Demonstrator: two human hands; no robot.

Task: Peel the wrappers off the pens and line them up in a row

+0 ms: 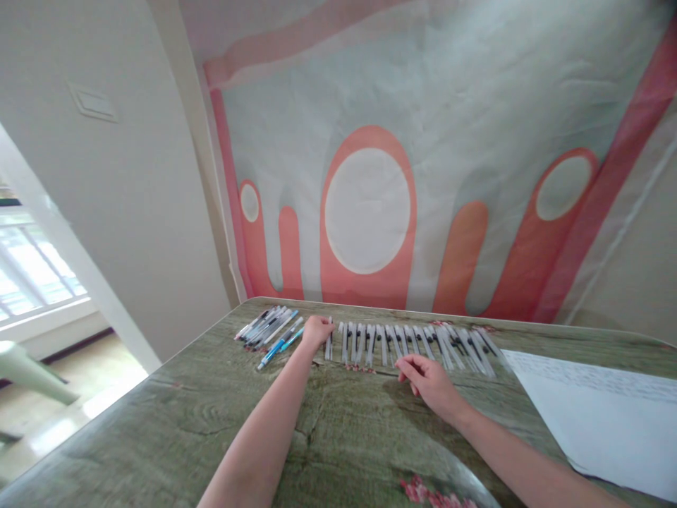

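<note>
Several clear-barrelled pens (370, 344) lie side by side in a long row across the table, with dark bits showing near their upper parts. At the row's left end, my left hand (317, 330) has its fingertips pinched on the upper end of a clear pen (328, 347). My right hand (427, 384) is just in front of the middle of the row, its fingers curled in, with no object visible between them. Left of my left hand is a loose pile of pens (269, 326), with a blue pen (275, 353) at its near side.
The wood-patterned table (211, 423) carries printed pink flowers. White sheets of paper (608, 416), with writing along the far edge, lie at the right. Behind the table hangs a red and grey wall covering (476, 106). A pale green stool (32, 370) stands on the floor at left.
</note>
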